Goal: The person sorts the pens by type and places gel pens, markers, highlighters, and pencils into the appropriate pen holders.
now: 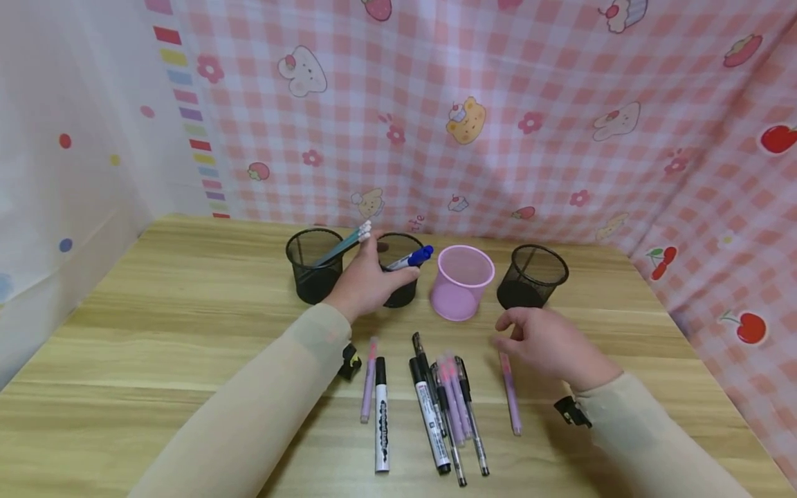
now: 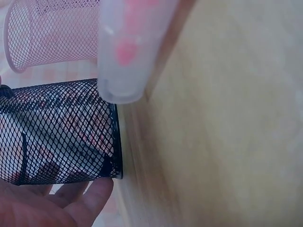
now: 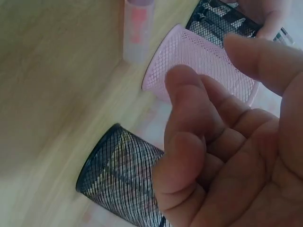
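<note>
Blue-capped white marker pen [image 1: 412, 259]: pinched in the grip of the left hand [image 1: 367, 285], its cap pointing toward the pink mesh cup [image 1: 462, 282], held over the rim of the second black wire-mesh pen cup [image 1: 398, 278], just left of the pink one. The tilt and the height suggest a pen poised above an opening rather than resting in it. The far-left black mesh cup [image 1: 313, 265] already stands with teal pens [image 1: 346, 243] leaning out toward the pink cup. A third black mesh cup [image 1: 531, 276] stands just right of the pink one and shows nothing inside. The right hand [image 1: 544, 342] hovers low, in front of and right of the pink cup, fingers loosely bent and holding nothing, touching or just above the top of a lilac pen [image 1: 510, 391]. Further pens [image 1: 445, 404], black, white and lilac, lie side by side on the wooden desk [image 1: 156, 332], in front of the pink cup, within reach of both hands.
</note>
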`<state>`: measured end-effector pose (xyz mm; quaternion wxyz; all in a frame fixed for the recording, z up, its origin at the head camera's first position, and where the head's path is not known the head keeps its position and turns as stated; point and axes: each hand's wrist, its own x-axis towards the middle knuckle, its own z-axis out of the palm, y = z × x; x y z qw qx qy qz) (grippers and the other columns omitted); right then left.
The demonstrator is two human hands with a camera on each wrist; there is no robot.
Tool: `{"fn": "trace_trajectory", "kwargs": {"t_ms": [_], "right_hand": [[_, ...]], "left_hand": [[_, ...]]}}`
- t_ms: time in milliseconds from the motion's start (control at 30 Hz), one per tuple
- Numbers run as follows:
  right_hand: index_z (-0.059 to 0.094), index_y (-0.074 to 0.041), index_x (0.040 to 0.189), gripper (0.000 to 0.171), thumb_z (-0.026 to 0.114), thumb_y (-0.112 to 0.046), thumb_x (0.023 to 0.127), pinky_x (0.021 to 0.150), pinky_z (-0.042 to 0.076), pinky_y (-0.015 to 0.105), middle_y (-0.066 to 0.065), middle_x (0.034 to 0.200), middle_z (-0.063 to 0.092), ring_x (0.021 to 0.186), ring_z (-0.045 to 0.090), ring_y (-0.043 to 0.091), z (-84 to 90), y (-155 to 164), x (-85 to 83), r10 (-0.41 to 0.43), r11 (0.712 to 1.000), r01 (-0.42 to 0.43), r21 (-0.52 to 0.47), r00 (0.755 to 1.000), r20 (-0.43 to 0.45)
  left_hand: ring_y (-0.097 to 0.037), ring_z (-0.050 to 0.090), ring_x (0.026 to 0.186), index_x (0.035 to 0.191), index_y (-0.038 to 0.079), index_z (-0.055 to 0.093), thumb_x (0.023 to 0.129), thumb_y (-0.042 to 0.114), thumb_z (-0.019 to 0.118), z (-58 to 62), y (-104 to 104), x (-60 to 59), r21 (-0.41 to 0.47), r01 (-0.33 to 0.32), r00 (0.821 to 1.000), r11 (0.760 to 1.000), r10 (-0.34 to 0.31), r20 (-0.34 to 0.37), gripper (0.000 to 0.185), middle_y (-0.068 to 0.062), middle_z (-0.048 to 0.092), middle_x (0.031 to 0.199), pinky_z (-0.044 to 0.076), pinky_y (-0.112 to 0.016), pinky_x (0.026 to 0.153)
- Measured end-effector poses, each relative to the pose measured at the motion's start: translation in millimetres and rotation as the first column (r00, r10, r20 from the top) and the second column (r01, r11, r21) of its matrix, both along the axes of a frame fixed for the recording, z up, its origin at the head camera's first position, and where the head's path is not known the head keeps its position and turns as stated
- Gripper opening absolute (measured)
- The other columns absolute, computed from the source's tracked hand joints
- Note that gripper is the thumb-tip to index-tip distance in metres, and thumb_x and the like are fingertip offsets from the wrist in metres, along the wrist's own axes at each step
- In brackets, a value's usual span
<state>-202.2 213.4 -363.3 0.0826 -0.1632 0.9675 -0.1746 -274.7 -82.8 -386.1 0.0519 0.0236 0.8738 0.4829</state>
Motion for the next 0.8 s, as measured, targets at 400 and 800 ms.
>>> {"fn": "trace_trajectory", "kwargs": {"t_ms": [400, 800], "right_hand": [[0.072, -0.009, 0.109, 0.021, 0.079, -0.022, 0.095, 0.061, 0.049, 0.03, -0.003, 0.079, 0.066, 0.068, 0.058, 0.012, -2.3, -50, 7.8, 0.092, 0.992, -0.086, -0.088, 0.993, 0.068], [0.071, -0.011, 0.105, 0.011, 0.077, -0.017, 0.096, 0.063, 0.052, 0.029, -0.008, 0.074, 0.068, 0.066, 0.062, 0.007, -8.2, -74, 12.4, 0.116, 0.991, -0.107, -0.075, 0.986, 0.123]], "left_hand": [[-0.037, 0.047, 0.148, 0.166, 0.032, 0.016, 0.089, 0.067, 0.073, -1.1, 1, -0.2, 0.002, -0.004, 1.0, 1.0, 0.004, 0.01, 0.102, -0.004, 0.038, 0.168, 0.041, -0.058, 0.119], [-0.036, 0.049, 0.146, 0.166, 0.03, 0.017, 0.089, 0.067, 0.072, 0.3, 0, 0.4, 0.001, -0.011, 1.0, 1.0, 0.011, -0.003, 0.101, -0.006, 0.039, 0.167, 0.042, -0.057, 0.119]]}}
